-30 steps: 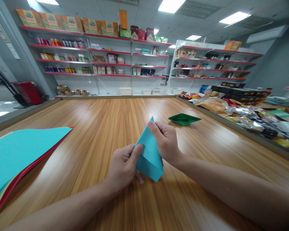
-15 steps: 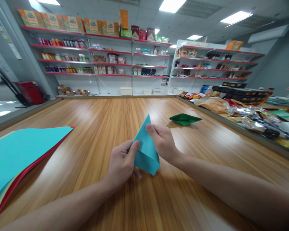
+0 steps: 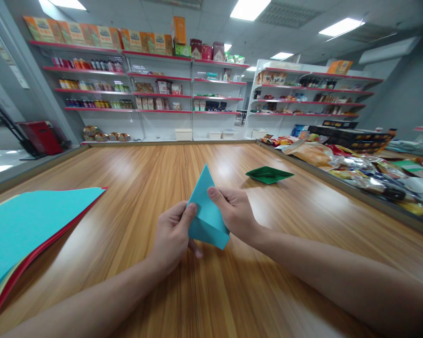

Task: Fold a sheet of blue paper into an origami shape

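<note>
A folded sheet of light blue paper (image 3: 205,206) is held above the table between both my hands, its pointed end up and a folded flap along its lower edge. My left hand (image 3: 174,232) pinches its left edge, thumb in front and fingers behind. On the right side, my right hand (image 3: 237,212) grips it with the thumb pressed on the front face; its other fingers are mostly hidden behind the paper. Beyond my right hand a green folded paper boat (image 3: 270,175) rests on the table.
A stack of coloured paper (image 3: 38,220), blue on top with red and cream beneath, lies at the left. Packaged snacks (image 3: 341,162) and black boxes (image 3: 350,137) line the right side past the rim of the wooden table (image 3: 144,173). Stocked shelves (image 3: 155,75) stand behind.
The blue paper and both hands have shifted slightly left, and the paper's tip leans less to the right. Both hands keep their hold. The green paper boat lies as before.
</note>
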A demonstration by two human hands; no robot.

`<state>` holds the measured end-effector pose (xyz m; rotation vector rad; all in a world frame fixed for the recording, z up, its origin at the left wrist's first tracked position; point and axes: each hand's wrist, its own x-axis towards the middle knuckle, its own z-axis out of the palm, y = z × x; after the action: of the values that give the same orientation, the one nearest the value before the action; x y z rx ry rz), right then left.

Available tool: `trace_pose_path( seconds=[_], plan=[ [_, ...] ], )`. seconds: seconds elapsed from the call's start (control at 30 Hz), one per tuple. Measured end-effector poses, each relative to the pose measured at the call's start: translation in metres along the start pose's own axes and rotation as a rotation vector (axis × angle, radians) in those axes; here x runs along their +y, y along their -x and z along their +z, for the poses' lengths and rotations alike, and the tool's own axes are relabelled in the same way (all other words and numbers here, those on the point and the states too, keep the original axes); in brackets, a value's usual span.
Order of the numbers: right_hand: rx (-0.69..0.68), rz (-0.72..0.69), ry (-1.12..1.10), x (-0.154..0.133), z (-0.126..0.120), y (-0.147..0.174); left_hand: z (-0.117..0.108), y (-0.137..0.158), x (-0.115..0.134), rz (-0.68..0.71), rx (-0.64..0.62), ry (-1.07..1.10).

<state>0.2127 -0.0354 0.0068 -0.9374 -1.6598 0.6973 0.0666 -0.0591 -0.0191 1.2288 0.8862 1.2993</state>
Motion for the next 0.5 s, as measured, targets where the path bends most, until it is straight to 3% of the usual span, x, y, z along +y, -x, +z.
trace_pose_path(
  seconds=[0.2, 0.5],
  plan=[
    [-0.076, -0.023, 0.068, 0.004, 0.001, 0.001, -0.002, -0.006, -0.003, -0.008, 0.054, 0.086],
    [-0.065, -0.205, 0.221, -0.003, 0.001, 0.006, -0.001, -0.011, -0.004, -0.061, 0.055, 0.152]
  ],
)
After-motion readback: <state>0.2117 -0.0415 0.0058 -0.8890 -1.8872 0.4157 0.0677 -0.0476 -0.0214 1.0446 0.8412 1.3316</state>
